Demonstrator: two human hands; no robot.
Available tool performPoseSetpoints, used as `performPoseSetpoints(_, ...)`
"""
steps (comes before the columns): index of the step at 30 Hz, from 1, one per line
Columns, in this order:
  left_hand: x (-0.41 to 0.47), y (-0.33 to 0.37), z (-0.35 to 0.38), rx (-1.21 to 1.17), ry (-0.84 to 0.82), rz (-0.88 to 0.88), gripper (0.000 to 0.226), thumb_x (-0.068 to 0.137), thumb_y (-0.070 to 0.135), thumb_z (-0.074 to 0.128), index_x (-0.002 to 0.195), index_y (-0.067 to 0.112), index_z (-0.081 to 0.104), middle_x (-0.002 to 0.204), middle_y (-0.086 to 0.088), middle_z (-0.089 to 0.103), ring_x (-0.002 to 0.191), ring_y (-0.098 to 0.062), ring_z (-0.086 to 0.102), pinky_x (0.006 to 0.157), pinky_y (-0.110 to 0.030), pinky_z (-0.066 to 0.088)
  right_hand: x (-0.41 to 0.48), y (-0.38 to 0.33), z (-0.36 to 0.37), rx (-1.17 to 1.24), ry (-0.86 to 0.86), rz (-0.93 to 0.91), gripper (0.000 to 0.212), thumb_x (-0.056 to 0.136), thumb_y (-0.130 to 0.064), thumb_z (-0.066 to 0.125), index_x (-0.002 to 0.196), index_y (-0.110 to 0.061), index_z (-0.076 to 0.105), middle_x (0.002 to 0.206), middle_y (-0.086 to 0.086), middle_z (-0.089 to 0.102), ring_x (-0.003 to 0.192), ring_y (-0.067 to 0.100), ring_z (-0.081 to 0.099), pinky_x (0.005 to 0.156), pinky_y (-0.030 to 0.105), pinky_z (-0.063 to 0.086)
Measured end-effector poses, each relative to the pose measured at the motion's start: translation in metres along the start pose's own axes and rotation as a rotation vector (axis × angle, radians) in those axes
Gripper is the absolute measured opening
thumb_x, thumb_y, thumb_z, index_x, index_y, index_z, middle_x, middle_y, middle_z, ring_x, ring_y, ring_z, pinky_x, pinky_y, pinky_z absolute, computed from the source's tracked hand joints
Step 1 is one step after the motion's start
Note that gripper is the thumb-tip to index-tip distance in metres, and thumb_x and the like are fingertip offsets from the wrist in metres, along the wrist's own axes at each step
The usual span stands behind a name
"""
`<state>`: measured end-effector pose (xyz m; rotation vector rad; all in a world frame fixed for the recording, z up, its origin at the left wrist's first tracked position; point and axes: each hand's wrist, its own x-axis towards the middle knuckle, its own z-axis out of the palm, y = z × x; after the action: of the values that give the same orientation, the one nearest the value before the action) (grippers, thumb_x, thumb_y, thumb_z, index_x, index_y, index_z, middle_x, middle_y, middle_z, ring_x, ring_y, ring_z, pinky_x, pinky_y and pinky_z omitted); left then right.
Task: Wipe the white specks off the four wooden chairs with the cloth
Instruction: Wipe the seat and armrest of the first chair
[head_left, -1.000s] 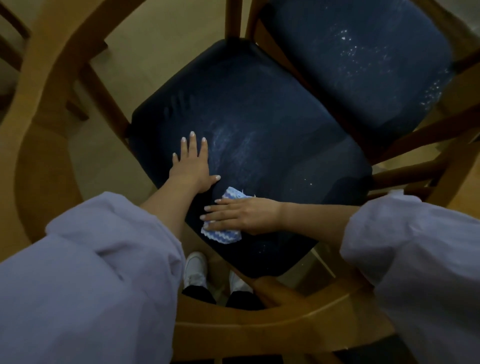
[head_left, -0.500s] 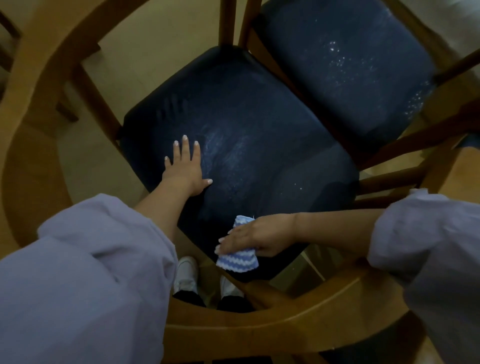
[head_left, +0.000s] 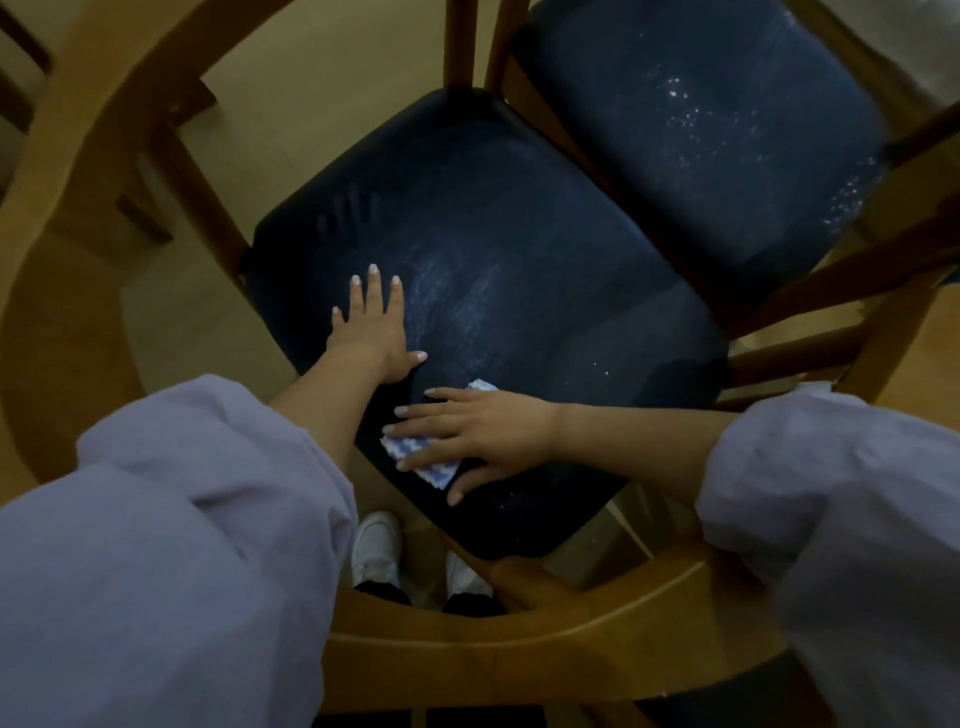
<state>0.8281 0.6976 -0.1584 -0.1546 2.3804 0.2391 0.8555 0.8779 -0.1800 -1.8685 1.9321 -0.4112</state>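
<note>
Head view is showing the left hand (head_left: 371, 332) lying flat on the seat (head_left: 545, 218), the right hand (head_left: 483, 434) pressing the cloth (head_left: 434, 474) with straight fingers. The specks (head_left: 467, 291) may be smearing around, not lifting off.

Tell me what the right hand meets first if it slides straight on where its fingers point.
Probably the left forearm: the right hand, flat on the blue-and-white cloth, points across the dark blue padded seat at it, close by.

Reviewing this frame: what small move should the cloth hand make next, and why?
Probably slide the cloth away from the body, up into the middle of the near seat. The right hand presses it flat at the seat's near edge, while a whitish smear lies just beyond it, beside the left hand resting flat on the seat.
</note>
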Motion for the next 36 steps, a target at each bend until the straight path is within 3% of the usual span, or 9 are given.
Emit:
performPoseSetpoints(3,0.000,0.000,0.000,-0.003,-0.004,-0.005,0.097,0.091,0.045,0.054,0.147,0.013,-0.019,0.151,-0.011,-0.033,0.141,-0.030,-0.022,0.116,-0.049,0.002,-0.012,0.011,-0.002,-0.088,-0.126,-0.048,0.064,0.094,-0.046,0.052,0.149,-0.022,0.031,0.159,0.009,0.018,0.148,0.029,0.008,0.119,0.046,0.008)
performPoseSetpoints(8,-0.001,0.000,-0.002,-0.013,-0.020,0.001,0.097,0.092,0.043,0.054,0.147,0.013,-0.020,0.150,-0.012,-0.034,0.141,-0.031,-0.023,0.116,-0.050,0.001,-0.014,0.013,0.001,-0.031,-0.131,0.019,0.068,0.089,0.001,0.051,0.151,-0.013,0.025,0.159,0.013,0.018,0.147,0.028,0.010,0.119,0.046,0.016)
performPoseSetpoints(11,-0.001,0.001,-0.002,-0.018,-0.035,0.001,0.098,0.092,0.042,0.054,0.146,0.012,-0.021,0.150,-0.012,-0.034,0.141,-0.031,-0.024,0.116,-0.051,0.000,-0.017,0.007,0.004,0.012,-0.180,-0.024,0.077,0.083,0.011,0.053,0.151,-0.012,0.025,0.158,0.012,0.019,0.147,0.026,0.010,0.120,0.046,0.013)
performPoseSetpoints(15,-0.001,0.002,-0.003,-0.022,-0.048,-0.001,0.098,0.092,0.041,0.054,0.146,0.011,-0.023,0.149,-0.012,-0.035,0.140,-0.031,-0.025,0.116,-0.052,0.000,-0.020,-0.005,0.017,0.066,-0.183,-0.121,0.075,0.082,0.011,0.058,0.148,-0.010,0.031,0.156,0.014,0.026,0.146,0.030,0.016,0.118,0.050,0.016)
performPoseSetpoints(18,-0.001,0.003,-0.003,-0.020,-0.053,-0.007,0.099,0.092,0.041,0.055,0.145,0.011,-0.023,0.149,-0.013,-0.035,0.140,-0.032,-0.025,0.115,-0.052,0.000,-0.024,-0.012,0.023,0.096,-0.204,-0.152,0.073,0.081,0.014,0.056,0.147,-0.009,0.034,0.155,0.015,0.029,0.145,0.030,0.017,0.118,0.043,0.008)
performPoseSetpoints(26,-0.004,0.003,-0.004,-0.051,-0.066,-0.006,0.099,0.092,0.039,0.055,0.145,0.012,-0.024,0.149,-0.012,-0.036,0.140,-0.031,-0.026,0.116,-0.052,-0.001,-0.056,-0.018,0.028,0.089,-0.436,-0.383,0.059,0.085,0.010,0.056,0.141,-0.004,0.043,0.149,0.017,0.038,0.142,0.035,0.026,0.116,0.040,0.004)
performPoseSetpoints(31,-0.003,0.005,-0.004,-0.049,-0.066,-0.007,0.098,0.093,0.038,0.054,0.145,0.011,-0.024,0.148,-0.013,-0.037,0.139,-0.032,-0.026,0.116,-0.052,-0.001,-0.059,-0.010,0.027,-0.055,-0.381,-0.494,0.052,0.092,0.000,0.043,0.144,-0.007,0.041,0.150,0.014,0.038,0.142,0.031,0.027,0.120,0.037,0.003)
performPoseSetpoints(36,-0.003,0.006,-0.003,-0.049,-0.063,-0.014,0.098,0.093,0.037,0.054,0.144,0.011,-0.025,0.148,-0.013,-0.038,0.139,-0.032,-0.026,0.115,-0.052,-0.002,-0.050,0.010,0.006,-0.236,-0.260,-0.359,0.055,0.093,-0.010,0.026,0.147,-0.014,0.036,0.155,0.010,0.031,0.145,0.031,0.020,0.120,0.042,0.007)
